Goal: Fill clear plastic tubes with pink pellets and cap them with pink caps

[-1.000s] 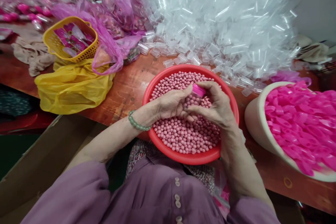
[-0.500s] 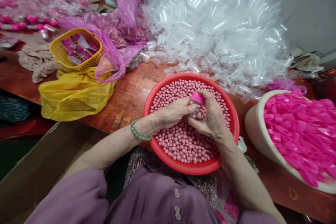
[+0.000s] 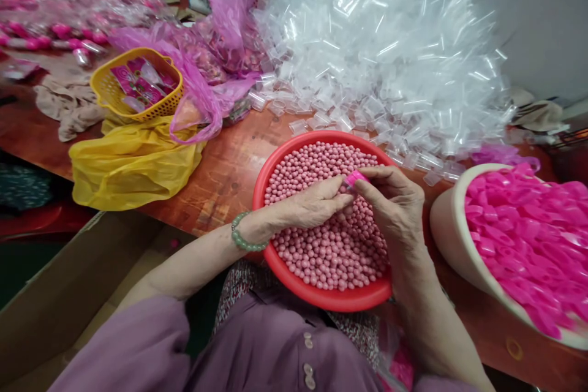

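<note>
Over a red basin (image 3: 260, 187) full of small round pink balls (image 3: 321, 257), both hands meet at one small container. My left hand (image 3: 315, 203), with a green bead bracelet (image 3: 243, 234) at its wrist, is closed around the container's clear tube, mostly hidden by the fingers. A bright pink cap (image 3: 354, 179) shows at the tube's upper end. The thumb and fingers of my right hand (image 3: 397, 199) pinch this cap from the right. Whether the cap is fully seated cannot be seen.
Clear plastic tubes (image 3: 376, 55) form a large heap behind the basin. To the right stands a white bucket (image 3: 452, 220) of pink caps (image 3: 519, 239). A yellow basket (image 3: 154, 111), a yellow bag (image 3: 133, 165) and a purple bag (image 3: 229, 3) lie left.
My right hand has shifted slightly right and turned, its fingers now pinching the cap from above. The cap has moved a little right and tilted. Less of the clear tube shows.
</note>
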`<state>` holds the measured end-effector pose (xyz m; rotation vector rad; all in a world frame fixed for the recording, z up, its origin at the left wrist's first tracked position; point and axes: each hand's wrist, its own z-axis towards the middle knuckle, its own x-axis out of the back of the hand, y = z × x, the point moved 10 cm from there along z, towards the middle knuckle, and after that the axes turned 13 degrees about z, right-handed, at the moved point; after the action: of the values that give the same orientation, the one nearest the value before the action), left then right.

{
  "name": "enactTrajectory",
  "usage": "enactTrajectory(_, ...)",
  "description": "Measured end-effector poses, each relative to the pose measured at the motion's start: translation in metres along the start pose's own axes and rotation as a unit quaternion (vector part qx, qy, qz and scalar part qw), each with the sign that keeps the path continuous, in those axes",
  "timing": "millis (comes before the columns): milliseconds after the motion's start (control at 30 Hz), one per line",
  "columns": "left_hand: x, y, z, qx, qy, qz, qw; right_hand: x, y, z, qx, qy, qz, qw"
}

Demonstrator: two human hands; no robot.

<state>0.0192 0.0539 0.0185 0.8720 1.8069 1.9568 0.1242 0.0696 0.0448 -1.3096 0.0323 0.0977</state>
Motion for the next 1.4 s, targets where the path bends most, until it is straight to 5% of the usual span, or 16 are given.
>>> enactTrajectory(767,-0.008,-0.003,-0.001,0.012,-0.048,0.005,0.999,0.006,0.017,-0.002,-0.074,-0.002,0.046,0.996)
enactTrajectory(1033,-0.004,-0.012,0.002,0.011,-0.027,-0.069,0.997,0.001,-0.007,-0.007,0.057,-0.010,-0.103,0.993)
enactTrajectory(1200,0.001,-0.020,0.002,0.044,0.007,-0.117,0.992,-0.025,-0.016,-0.018,0.187,-0.121,-0.287,0.932)
enactTrajectory(1400,-0.002,-0.019,0.006,0.028,0.030,-0.240,0.970,-0.044,-0.021,-0.026,0.276,-0.137,-0.444,0.842)
